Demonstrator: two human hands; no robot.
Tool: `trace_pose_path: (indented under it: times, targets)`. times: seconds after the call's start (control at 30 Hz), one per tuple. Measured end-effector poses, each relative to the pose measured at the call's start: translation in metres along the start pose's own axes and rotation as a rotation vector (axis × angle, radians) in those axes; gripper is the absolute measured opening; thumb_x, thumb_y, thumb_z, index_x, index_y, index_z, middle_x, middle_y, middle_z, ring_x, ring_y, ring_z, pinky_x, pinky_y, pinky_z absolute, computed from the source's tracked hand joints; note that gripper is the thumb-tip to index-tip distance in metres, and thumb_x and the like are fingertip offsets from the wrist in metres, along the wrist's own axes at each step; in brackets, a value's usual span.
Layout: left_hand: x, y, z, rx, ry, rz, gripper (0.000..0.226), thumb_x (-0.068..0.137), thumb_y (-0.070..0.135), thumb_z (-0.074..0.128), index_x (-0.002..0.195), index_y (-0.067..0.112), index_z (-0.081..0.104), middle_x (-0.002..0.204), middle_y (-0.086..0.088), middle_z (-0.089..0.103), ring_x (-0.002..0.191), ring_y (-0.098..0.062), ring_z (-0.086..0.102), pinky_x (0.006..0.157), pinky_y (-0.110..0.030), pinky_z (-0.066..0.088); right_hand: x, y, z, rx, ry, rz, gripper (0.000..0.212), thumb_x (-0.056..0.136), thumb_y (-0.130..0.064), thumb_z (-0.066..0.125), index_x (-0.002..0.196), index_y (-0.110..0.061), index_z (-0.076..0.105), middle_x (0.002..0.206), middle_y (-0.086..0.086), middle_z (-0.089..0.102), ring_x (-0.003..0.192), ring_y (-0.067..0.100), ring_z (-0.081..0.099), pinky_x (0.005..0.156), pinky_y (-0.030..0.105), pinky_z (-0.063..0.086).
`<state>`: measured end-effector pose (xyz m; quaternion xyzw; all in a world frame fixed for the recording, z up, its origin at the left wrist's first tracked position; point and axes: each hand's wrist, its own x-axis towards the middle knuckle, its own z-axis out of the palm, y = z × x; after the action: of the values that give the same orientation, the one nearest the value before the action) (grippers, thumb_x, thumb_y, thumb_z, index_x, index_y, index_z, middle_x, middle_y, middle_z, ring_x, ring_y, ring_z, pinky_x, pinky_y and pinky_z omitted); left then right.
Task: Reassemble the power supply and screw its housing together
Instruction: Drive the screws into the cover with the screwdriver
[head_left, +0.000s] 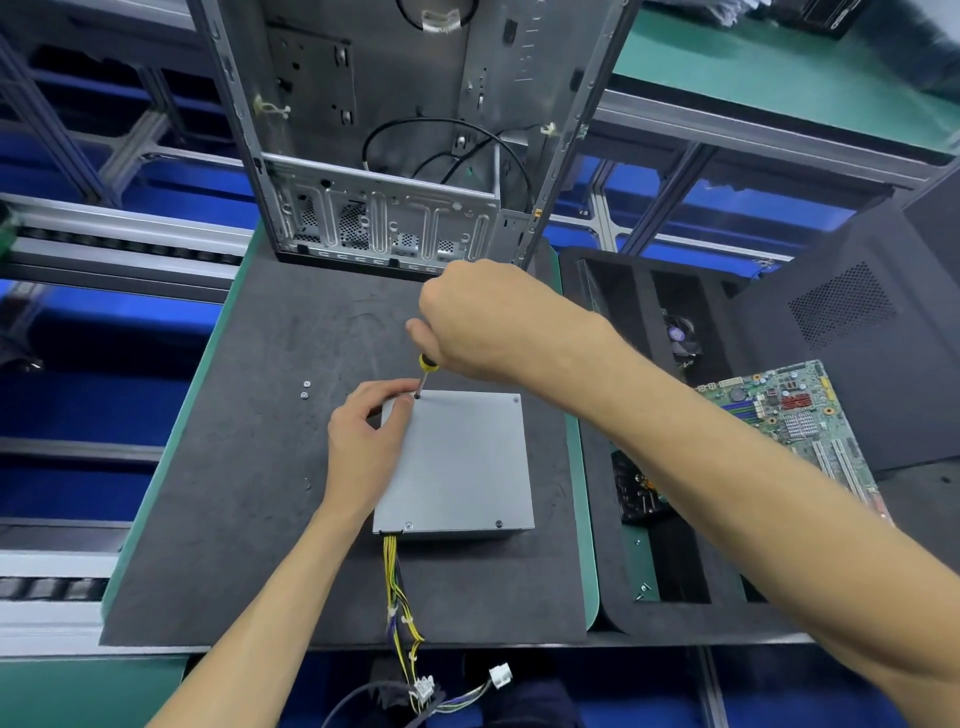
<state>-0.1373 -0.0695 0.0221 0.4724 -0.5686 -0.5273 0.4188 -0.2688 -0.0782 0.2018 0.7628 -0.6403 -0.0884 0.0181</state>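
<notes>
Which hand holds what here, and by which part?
Right hand grips the screwdriver by its handle, tip at the power supply's far-left corner. Left hand steadies that corner, fingertips by the tip.

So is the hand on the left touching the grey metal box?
Touching. The head view shows the left hand resting on the far left corner of the power supply, fingers beside the screwdriver tip.
</notes>
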Motion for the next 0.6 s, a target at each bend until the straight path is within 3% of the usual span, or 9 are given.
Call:
trace_pose_path:
  times: [0.07, 0.17, 0.27, 0.37, 0.5, 0.6]
  targets:
    - [0.000, 0.000, 0.000, 0.004, -0.001, 0.007, 0.030, 0.096, 0.008, 0.061, 0.096, 0.035, 0.075, 0.103, 0.011, 0.071, 0.097, 0.000, 0.064, 0.078, -0.006, 0.045, 0.002, 0.002, 0.003, -0.010, -0.042, -0.046, 0.026, 0.105, -0.031, 0.042, 0.097, -0.012, 0.057, 0.086, 0.008, 0.050, 0.077, 0.033, 0.050, 0.054, 0.033, 0.028]
    - [0.001, 0.000, 0.000, 0.013, -0.003, 0.010, 0.030, 0.096, 0.008, 0.061, 0.096, 0.036, 0.074, 0.103, 0.010, 0.071, 0.096, -0.002, 0.064, 0.077, -0.008, 0.045, 0.002, 0.007, 0.003, 0.064, -0.171, -0.168, 0.028, 0.097, -0.040, 0.056, 0.119, -0.022, 0.060, 0.101, 0.000, 0.060, 0.098, 0.030, 0.062, 0.069, 0.036, 0.043]
    - [0.000, 0.000, 0.000, 0.007, -0.006, 0.011, 0.032, 0.096, 0.009, 0.061, 0.095, 0.038, 0.074, 0.103, 0.010, 0.070, 0.095, -0.001, 0.064, 0.077, -0.007, 0.045, 0.004, 0.009, -0.002, 0.011, -0.223, -0.246, 0.025, 0.092, -0.041, 0.065, 0.111, -0.026, 0.068, 0.104, -0.001, 0.066, 0.097, 0.029, 0.065, 0.069, 0.034, 0.047]
    - [0.000, -0.001, -0.001, 0.018, -0.005, 0.019, 0.032, 0.097, 0.010, 0.061, 0.095, 0.039, 0.074, 0.103, 0.010, 0.070, 0.096, -0.002, 0.064, 0.077, -0.007, 0.045, 0.006, 0.009, -0.005, -0.123, -0.210, -0.332, 0.019, 0.092, -0.029, 0.059, 0.103, -0.021, 0.073, 0.098, 0.003, 0.068, 0.087, 0.032, 0.065, 0.063, 0.034, 0.048]
    - [0.000, -0.001, -0.001, 0.016, -0.006, 0.025, 0.033, 0.097, 0.010, 0.061, 0.095, 0.040, 0.074, 0.104, 0.011, 0.071, 0.097, -0.001, 0.064, 0.077, -0.007, 0.045, 0.008, 0.008, -0.010, -0.225, -0.206, -0.353, 0.022, 0.091, -0.020, 0.053, 0.096, -0.012, 0.072, 0.066, 0.001, 0.044, 0.068, 0.033, 0.052, 0.054, 0.030, 0.033]
    - [0.000, -0.001, -0.001, 0.008, -0.006, 0.017, 0.033, 0.097, 0.011, 0.061, 0.094, 0.041, 0.075, 0.104, 0.011, 0.071, 0.097, 0.000, 0.064, 0.077, -0.007, 0.045, 0.006, 0.008, -0.012, -0.205, -0.210, -0.330, 0.017, 0.090, -0.020, 0.054, 0.079, -0.009, 0.061, 0.063, 0.001, 0.035, 0.062, 0.033, 0.047, 0.054, 0.031, 0.032]
